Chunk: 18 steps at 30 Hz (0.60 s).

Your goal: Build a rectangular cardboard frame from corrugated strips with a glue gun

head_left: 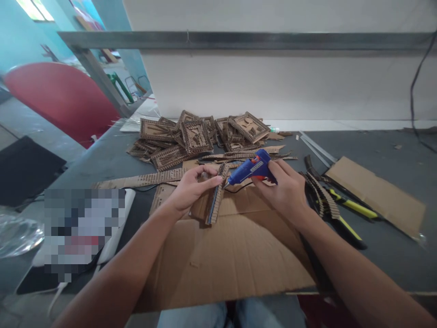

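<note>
My left hand (196,187) grips a small cardboard panel (216,200) by its upper end, tilted so that its corrugated edge strip faces me. In my right hand (285,187) is a blue hot glue gun (251,168), fingers wrapped round its handle. The nozzle points left and down, close to the panel's edge near my left thumb; whether it touches I cannot tell. Both hands are above a large flat cardboard sheet (235,259). A black cord runs behind the panel.
Several decorated cardboard panels (196,136) lie heaped at the back. Corrugated strips (150,177) lie in front of them. To the right are yellow-and-black tools (355,205), a curled strip (322,193) and a cardboard piece (375,191). A partly blurred-out white device (118,223) sits left; a red chair (61,95) stands beyond.
</note>
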### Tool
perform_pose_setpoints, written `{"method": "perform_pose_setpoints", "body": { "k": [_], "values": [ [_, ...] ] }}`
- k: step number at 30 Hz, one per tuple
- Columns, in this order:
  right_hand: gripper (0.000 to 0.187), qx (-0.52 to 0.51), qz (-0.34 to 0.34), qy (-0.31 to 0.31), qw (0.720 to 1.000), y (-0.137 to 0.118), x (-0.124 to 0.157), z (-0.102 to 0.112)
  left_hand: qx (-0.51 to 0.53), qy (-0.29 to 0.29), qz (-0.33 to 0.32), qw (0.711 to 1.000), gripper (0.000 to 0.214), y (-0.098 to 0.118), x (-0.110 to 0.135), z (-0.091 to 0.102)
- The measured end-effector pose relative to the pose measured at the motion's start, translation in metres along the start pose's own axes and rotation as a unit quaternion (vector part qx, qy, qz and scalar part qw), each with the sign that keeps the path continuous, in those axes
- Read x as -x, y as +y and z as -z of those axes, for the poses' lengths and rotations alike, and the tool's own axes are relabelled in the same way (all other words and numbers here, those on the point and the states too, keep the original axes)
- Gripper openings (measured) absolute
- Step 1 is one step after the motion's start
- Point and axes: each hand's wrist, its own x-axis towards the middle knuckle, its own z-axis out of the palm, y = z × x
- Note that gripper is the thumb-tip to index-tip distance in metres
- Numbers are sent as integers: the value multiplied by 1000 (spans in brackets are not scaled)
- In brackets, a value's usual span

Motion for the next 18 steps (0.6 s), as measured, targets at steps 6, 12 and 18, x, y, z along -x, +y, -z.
{"method": "perform_pose_setpoints", "body": {
  "k": [6, 12, 18],
  "values": [
    [10, 4, -15, -4, 1000, 2, 0, 0, -11, -5, -11, 1000, 39, 0, 0, 1],
    [13, 11, -17, 1, 1000, 6, 0, -2, 27, -1, -14, 1000, 40, 3, 1, 0],
    [25, -34, -51, -7, 998, 2, -4, -3, 47, 56, -60, 996, 44, -2, -3, 4]
  ]
}}
